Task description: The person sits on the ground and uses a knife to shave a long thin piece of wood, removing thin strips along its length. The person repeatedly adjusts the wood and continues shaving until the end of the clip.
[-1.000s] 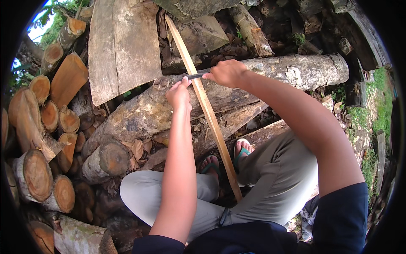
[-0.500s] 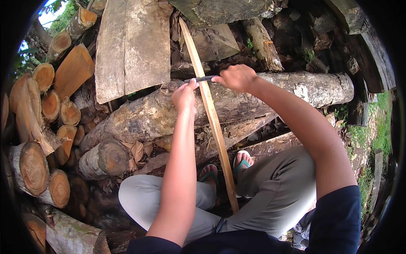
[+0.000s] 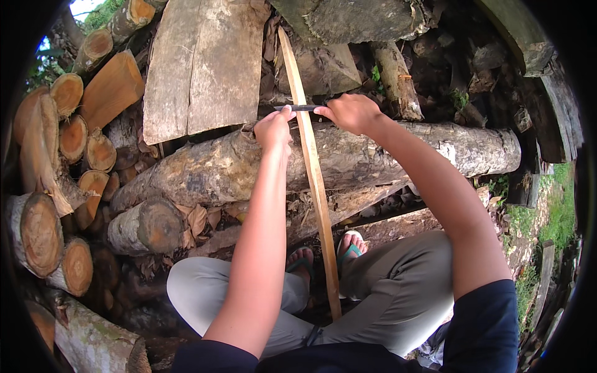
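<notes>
Clamping both ends of a dark blade-like tool (image 3: pixel 305 107), left hand (image 3: pixel 273 129) and right hand (image 3: pixel 353 114) apart, I'm holding it crosswise on the wooden strip (image 3: pixel 318 189), probably for even control, with the strip crossing over the log (image 3: pixel 217 171), lower end between my legs (image 3: pixel 404 273).

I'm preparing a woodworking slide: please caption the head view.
Left hand and right hand hold a slim, straight, dark tool across a long, pale wooden strip, above a thick, rough-barked log.
</notes>
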{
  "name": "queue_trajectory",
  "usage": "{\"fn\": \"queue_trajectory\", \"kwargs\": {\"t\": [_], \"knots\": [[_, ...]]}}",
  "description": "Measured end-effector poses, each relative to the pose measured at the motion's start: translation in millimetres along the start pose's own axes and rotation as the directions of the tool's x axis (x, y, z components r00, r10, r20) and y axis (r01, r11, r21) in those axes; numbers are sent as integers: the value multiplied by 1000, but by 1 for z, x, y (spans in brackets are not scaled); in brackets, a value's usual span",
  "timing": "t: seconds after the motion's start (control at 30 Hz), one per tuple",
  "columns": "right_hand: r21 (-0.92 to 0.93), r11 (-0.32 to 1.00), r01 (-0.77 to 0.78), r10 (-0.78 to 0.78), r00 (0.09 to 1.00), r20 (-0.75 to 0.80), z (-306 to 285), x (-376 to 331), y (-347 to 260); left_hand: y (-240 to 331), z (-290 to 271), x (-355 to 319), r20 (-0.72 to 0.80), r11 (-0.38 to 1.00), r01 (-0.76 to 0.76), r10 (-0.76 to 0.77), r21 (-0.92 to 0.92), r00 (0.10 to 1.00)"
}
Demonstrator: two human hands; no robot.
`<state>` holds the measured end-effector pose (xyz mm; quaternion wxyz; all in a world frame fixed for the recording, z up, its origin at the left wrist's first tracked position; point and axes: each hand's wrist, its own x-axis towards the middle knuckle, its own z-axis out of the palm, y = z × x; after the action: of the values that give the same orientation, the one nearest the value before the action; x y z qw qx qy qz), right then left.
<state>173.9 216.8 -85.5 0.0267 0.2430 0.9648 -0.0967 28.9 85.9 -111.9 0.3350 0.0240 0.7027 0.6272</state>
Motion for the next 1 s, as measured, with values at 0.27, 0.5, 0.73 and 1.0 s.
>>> {"fn": "queue_trajectory", "kwargs": {"t": [0.27,0.5,0.73,1.0], "knots": [[37,999,-37,36,999,28,6,-7,-10,-2,-10,1,43,1000,31,-31,0,999],[57,996,-66,67,998,-5,0,5,-6,11,0,9,35,1000,7,-8,26,999],[1,998,-56,56,998,14,-11,11,-1,13,4,26,48,999,-44,43,6,998],[45,995,-94,93,995,25,-9,8,-7,17,-2,28,122,950,-139,108,281,987]]}}
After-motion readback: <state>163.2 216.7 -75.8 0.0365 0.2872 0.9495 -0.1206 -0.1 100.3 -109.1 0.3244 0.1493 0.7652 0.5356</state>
